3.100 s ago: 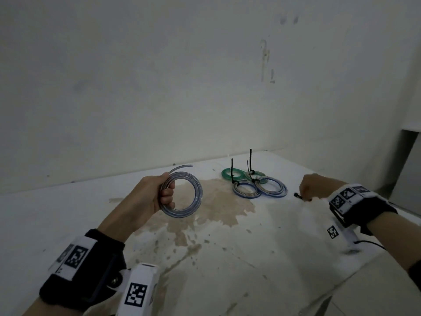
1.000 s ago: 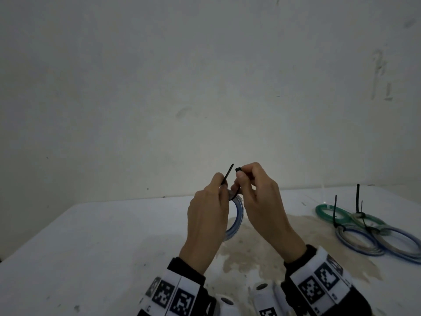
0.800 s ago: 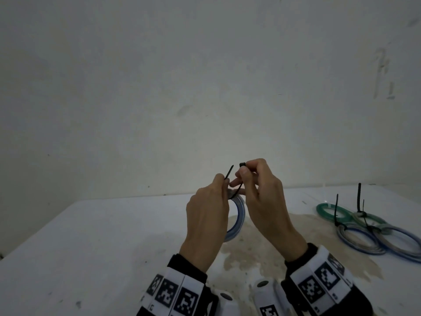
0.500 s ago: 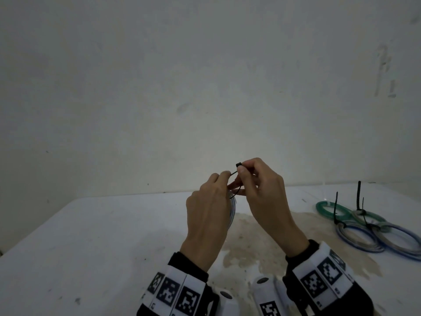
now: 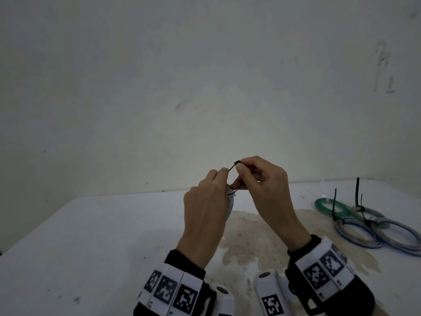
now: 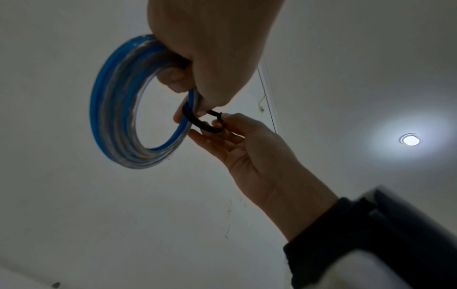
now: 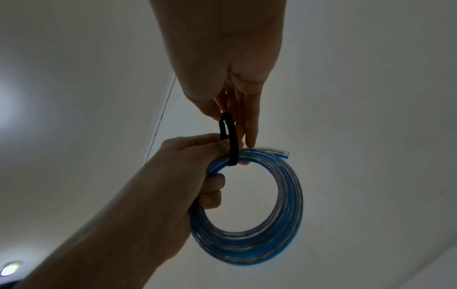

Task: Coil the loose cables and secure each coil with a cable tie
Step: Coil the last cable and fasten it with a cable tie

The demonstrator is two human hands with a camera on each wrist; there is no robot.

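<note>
A blue and clear cable coil (image 6: 111, 109) is held upright above the table, gripped on its upper side by my left hand (image 5: 224, 174). In the head view the hand hides most of the coil (image 5: 230, 206). A black cable tie (image 7: 232, 140) loops around the coil's strands beside the left fingers. My right hand (image 5: 239, 176) pinches the tie's head (image 5: 237, 162) between thumb and forefinger. The left thumb and forefinger pinch the tie's thin tail just left of the head. The coil's cut end (image 7: 281, 153) pokes out past the tie.
Several finished coils lie at the right of the white table (image 5: 91, 236): a green one (image 5: 328, 207) and blue-grey ones (image 5: 355, 233), each with a black tie sticking up. A brown stain (image 5: 250, 236) spreads below my hands. A plain wall rises behind the table.
The right hand brought a tie from the table and looped it round the coil. Over the last second the free tail swung down to the tie's head.
</note>
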